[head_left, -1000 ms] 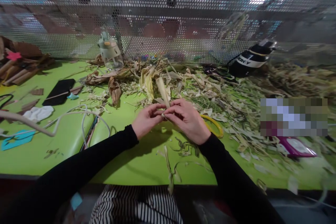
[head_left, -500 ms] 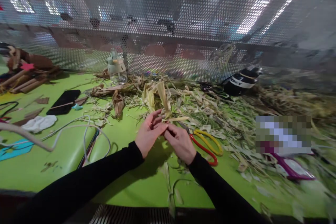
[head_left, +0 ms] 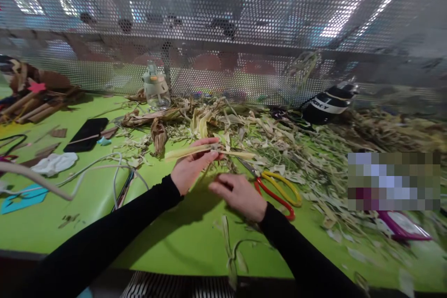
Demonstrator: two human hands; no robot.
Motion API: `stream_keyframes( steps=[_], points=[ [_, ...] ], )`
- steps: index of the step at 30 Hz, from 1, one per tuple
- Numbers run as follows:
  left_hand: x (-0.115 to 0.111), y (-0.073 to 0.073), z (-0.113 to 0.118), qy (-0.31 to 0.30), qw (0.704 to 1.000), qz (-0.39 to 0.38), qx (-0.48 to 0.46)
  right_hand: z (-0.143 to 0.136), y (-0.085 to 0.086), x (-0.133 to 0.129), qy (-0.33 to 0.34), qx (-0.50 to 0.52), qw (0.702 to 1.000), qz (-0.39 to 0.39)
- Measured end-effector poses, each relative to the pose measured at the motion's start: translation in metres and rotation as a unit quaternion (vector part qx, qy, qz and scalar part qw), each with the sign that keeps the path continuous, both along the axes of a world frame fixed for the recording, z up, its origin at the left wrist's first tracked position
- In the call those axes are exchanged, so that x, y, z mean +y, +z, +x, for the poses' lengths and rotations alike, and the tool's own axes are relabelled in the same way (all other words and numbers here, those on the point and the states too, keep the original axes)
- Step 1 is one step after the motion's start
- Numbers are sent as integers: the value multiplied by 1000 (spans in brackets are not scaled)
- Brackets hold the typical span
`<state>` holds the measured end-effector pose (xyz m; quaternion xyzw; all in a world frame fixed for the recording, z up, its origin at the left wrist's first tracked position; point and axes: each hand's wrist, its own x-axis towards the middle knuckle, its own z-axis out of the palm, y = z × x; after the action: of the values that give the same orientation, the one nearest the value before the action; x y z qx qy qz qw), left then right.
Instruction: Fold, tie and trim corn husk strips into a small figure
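My left hand (head_left: pixel 192 165) pinches a pale yellow-green husk piece (head_left: pixel 186 152) between thumb and fingers, with strips sticking out to both sides. My right hand (head_left: pixel 240 193) is lower and to the right, apart from the piece, its fingers curled with a gap between thumb and forefinger; nothing shows in it. Scissors (head_left: pixel 275 188) with one red and one yellow handle lie just right of the hands. Behind the hands is a heap of dry husk scraps (head_left: pixel 244 125). A loose husk strip (head_left: pixel 226 242) lies near the front edge.
At the left are a black phone (head_left: pixel 86 135), a white crumpled tissue (head_left: pixel 56 163), a cable (head_left: pixel 82 174) and brown sticks (head_left: pixel 38 104). A clear bottle (head_left: pixel 157 91) and a black bottle (head_left: pixel 328 104) stand farther back. A purple-edged object (head_left: pixel 401 227) lies at the right.
My right hand has come away from my left, down and to the right. The husk strips in my left hand now show stretched sideways. The view has shifted slightly.
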<state>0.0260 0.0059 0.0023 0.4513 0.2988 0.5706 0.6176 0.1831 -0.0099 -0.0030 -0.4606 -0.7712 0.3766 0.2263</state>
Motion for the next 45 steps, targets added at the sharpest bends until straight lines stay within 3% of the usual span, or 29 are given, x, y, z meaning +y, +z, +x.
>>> stream_keyframes(
  steps=[3,6,10,13,20,25,31,35,39,41,43,45],
  points=[
    [-2,-2,-1,-50,996,17,66,7,1,8,-133,119,982,-53],
    [-5,-4,2,-51,992,42,106,6,0,9,-187,174,966,-43],
    [-9,-1,6,0,988,51,144,5,-1,4,-212,193,958,-2],
    [-11,2,5,22,986,50,154,6,-1,2,-219,247,944,-23],
    [-14,-7,11,-52,986,94,130,0,6,0,-177,344,914,-123],
    [-22,-9,17,-61,985,75,141,-2,9,-1,-237,394,877,-140],
    [-26,-13,15,-95,988,49,108,-1,9,0,-240,404,869,-158],
    [-23,-15,18,-70,993,66,72,0,6,1,-221,419,873,-120],
    [-16,-16,21,-17,1000,19,18,0,1,0,-248,367,895,-61],
    [-14,-17,19,-10,998,34,54,0,2,-3,-232,292,927,31],
    [-12,-20,16,-16,988,81,130,0,4,-8,-160,176,957,168],
    [-11,-24,14,-18,973,121,196,0,6,-11,-75,64,951,293]
  ],
)
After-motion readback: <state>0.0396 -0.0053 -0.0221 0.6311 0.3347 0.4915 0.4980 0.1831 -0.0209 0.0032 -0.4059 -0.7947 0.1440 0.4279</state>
